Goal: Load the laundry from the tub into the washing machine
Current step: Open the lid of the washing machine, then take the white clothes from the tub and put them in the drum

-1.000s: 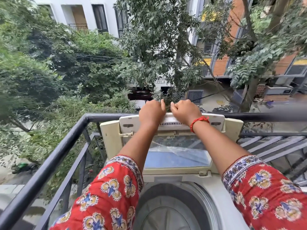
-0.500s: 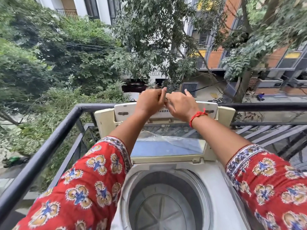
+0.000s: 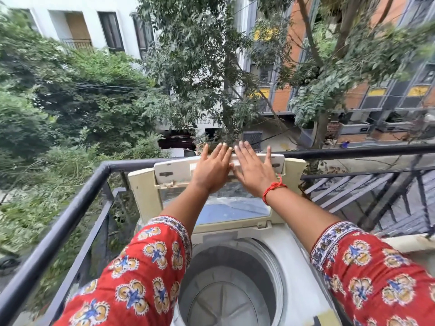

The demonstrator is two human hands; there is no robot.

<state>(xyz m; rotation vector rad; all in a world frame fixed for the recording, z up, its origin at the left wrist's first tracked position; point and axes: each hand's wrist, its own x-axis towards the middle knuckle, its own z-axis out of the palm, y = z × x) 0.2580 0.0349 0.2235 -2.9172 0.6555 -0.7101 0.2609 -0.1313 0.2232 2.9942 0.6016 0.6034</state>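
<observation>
A white top-loading washing machine stands below me on a balcony. Its folding lid is raised upright at the back, against the railing. The round drum lies open and I see no clothes in it. My left hand and my right hand are stretched out flat, fingers spread, in front of the lid's top panel, holding nothing. A red thread circles my right wrist. The tub and the laundry are out of sight.
A black metal railing runs along the left side and behind the machine. Beyond the railing are trees, a street far below and apartment buildings. More railing bars stand at the right.
Both hands were clenched on the top of the lid; now they have let go and are spread flat. The lid stays upright.
</observation>
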